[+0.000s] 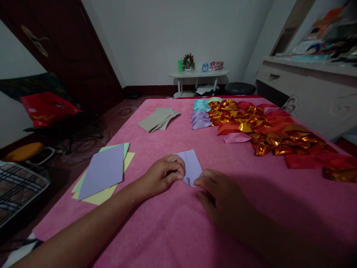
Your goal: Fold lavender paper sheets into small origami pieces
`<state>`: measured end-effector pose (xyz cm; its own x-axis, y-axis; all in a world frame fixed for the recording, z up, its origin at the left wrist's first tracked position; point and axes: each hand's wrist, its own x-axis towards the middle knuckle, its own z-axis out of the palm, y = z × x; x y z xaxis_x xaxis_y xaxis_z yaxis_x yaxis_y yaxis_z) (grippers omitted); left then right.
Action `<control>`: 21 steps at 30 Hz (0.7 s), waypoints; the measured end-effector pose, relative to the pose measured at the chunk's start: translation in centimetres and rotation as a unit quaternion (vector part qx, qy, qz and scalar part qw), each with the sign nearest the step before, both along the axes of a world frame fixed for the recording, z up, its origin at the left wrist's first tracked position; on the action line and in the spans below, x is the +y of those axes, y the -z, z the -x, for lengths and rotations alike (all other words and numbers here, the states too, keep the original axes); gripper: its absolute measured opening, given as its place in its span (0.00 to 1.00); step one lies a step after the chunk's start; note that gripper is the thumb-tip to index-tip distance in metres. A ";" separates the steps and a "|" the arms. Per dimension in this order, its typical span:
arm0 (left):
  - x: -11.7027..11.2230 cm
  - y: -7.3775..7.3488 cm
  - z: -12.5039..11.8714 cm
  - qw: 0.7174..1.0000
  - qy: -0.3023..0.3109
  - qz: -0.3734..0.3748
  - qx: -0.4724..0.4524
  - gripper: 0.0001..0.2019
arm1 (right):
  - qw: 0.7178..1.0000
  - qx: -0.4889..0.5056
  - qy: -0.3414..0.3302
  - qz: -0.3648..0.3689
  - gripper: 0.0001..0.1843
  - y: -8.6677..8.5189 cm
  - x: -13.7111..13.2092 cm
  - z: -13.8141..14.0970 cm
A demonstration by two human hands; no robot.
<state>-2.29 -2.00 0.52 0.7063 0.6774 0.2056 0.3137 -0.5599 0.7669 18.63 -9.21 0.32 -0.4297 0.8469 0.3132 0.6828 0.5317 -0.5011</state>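
Pink-covered desk (pixel 167 230), filling most of my view; pale wall, dark door and a small white side table (pixel 198 73) behind it.

1. Foil heap (pixel 267 130), red and gold, spread along the far right. It lies well apart from both hands, I judge so that it is out of the working space.
2. Sheet stack (pixel 103 173), lilac on top of green and yellow, flat at the left. It is near the left forearm, probably for easy reach.
3. Grey card stack (pixel 158 119), fanned, far left of centre.
4. Folded pastel pieces (pixel 201 115), blue and lilac, ranked by colour just beside the foil.
5. Lilac paper (pixel 192 165), partly folded, flat at the desk's middle between the hands. I take it the cloth gives something to press against.
6. Left hand (pixel 163 175), curled narrow, fingertips clamped on the paper's left edge, seemingly to keep it from sliding.
7. Right hand (pixel 220 193), fingers loosely extended, tips touching the paper's lower corner and gripping nothing that I can see.
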 end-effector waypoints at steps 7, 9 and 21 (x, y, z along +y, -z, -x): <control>-0.3 -0.2 -0.1 1.000 -0.011 0.007 -0.003 0.07 | 0.999 -0.035 -0.032 -0.022 0.08 -0.2 -0.2 0.0; -0.3 -0.1 -0.3 1.000 -0.027 0.002 -0.003 0.08 | 0.999 -0.036 -0.033 -0.024 0.08 -0.2 -0.2 0.1; -0.8 0.2 -0.9 0.991 -0.090 -0.080 0.053 0.06 | 0.999 -0.034 -0.017 -0.010 0.08 -0.2 -0.2 0.2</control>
